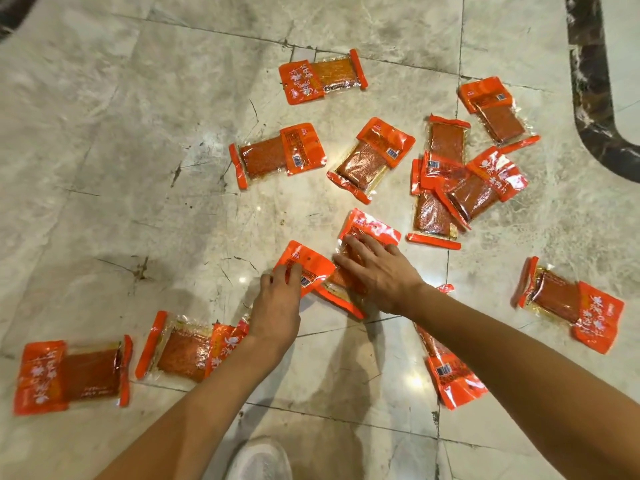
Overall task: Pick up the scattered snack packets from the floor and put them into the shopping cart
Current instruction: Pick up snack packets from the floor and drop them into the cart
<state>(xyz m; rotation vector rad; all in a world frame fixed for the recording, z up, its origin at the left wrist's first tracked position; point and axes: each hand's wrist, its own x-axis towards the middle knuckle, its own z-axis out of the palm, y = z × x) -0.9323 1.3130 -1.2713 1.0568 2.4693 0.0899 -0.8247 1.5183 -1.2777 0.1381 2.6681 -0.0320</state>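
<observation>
Several orange snack packets lie scattered on the marble floor (138,150). My left hand (277,303) has its fingers curled over the near edge of one orange packet (310,261) in the middle. My right hand (377,268) lies with spread fingers on a second packet (375,228) just right of it. Other packets sit at the far side (322,76), centre left (277,155), centre (372,157), in a pile at the right (457,181), far right (571,303), and near left (72,374). No shopping cart is in view.
A white shoe (259,459) shows at the bottom between my arms. A dark curved marble inlay (595,109) runs along the right side of the floor. One packet (450,379) lies partly under my right forearm, another (187,351) beside my left wrist.
</observation>
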